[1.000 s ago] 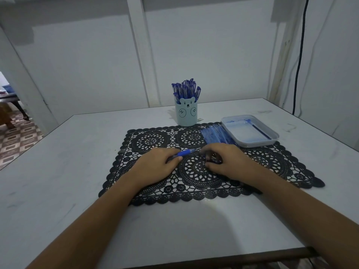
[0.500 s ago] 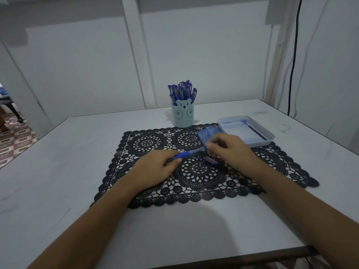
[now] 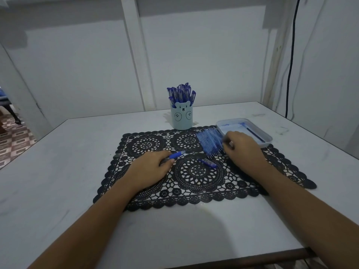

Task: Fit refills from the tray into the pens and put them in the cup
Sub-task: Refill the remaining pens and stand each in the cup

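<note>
Pen (image 3: 175, 155), blue-gripped, lies low over the black lace mat (image 3: 194, 183). The left hand (image 3: 151, 169) holds its rear end, thumb and fingers curled round it. Its tip points toward the pile of clear blue barrels (image 3: 208, 141). Right hand (image 3: 242, 150) rests knuckles-up at the pile's right edge with fingers bent downward; whether they grip anything cannot be told. A small blue pen part (image 3: 207, 163) lies on the mat between the hands. Tray (image 3: 266, 144), just beyond the right hand, holds one dark refill (image 3: 254, 134). Bear-faced cup (image 3: 182, 118), full of pens (image 3: 181, 93), stands behind the mat.
</note>
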Action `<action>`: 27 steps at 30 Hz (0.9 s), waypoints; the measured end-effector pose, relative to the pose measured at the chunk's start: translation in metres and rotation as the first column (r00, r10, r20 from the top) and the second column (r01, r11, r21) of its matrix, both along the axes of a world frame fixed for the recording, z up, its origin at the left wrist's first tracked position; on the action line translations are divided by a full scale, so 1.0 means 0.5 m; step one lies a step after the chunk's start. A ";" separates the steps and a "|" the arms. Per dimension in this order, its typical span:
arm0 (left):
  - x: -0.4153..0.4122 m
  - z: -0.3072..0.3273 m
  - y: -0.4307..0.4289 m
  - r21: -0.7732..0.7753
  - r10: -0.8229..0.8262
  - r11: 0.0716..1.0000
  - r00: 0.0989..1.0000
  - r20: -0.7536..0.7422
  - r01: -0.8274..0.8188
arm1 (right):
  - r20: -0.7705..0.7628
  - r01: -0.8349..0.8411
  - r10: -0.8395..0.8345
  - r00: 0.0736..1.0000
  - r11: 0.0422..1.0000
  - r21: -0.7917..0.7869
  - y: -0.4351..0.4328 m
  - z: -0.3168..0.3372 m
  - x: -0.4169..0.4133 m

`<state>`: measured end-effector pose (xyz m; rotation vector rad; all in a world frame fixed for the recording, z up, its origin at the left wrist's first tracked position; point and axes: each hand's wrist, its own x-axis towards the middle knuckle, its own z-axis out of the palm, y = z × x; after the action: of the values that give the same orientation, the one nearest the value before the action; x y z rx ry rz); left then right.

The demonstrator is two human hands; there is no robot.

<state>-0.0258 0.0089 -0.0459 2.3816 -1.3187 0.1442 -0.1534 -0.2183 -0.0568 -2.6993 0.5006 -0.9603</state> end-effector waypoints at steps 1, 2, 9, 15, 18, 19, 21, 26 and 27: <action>0.000 -0.001 0.000 0.000 0.006 1.000 1.000 0.002 -0.006 | -0.050 -0.013 0.010 0.999 0.998 -0.059 0.000 -0.004 0.002; -0.001 -0.002 0.000 0.002 0.011 1.000 1.000 0.005 -0.011 | -0.084 -0.025 0.017 0.996 0.995 -0.097 0.000 -0.007 0.004; -0.004 -0.001 -0.003 0.028 0.013 0.999 0.999 0.040 -0.014 | -0.045 -0.013 0.011 0.999 0.999 -0.043 -0.003 0.005 0.001; -0.006 0.001 -0.004 0.045 0.004 0.999 0.999 0.050 -0.007 | -0.117 0.230 -0.228 0.967 0.973 0.011 -0.080 0.051 0.011; -0.007 0.003 -0.005 0.059 -0.006 0.998 0.998 0.057 0.002 | -0.381 0.340 -0.334 0.862 0.939 -0.054 -0.123 0.059 0.015; -0.008 0.004 -0.005 0.062 -0.007 0.998 0.998 0.056 0.004 | -0.451 0.351 -0.349 0.822 0.933 -0.083 -0.130 0.061 0.015; -0.009 0.005 -0.005 0.065 -0.008 0.998 0.998 0.061 0.004 | -0.522 0.355 -0.364 0.771 0.927 -0.121 -0.133 0.070 0.014; -0.013 0.007 -0.005 0.071 -0.007 0.997 0.998 0.061 0.003 | -0.533 0.378 -0.393 0.749 0.915 -0.142 -0.135 0.072 0.028; -0.013 0.008 -0.005 0.072 -0.006 0.997 0.998 0.061 0.002 | -0.530 0.384 -0.394 0.751 0.913 -0.134 -0.138 0.068 0.031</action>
<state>-0.0322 0.0066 -0.0420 2.4524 -1.3784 0.1723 -0.1380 -0.2873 -0.0231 -2.9235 1.2123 -0.2210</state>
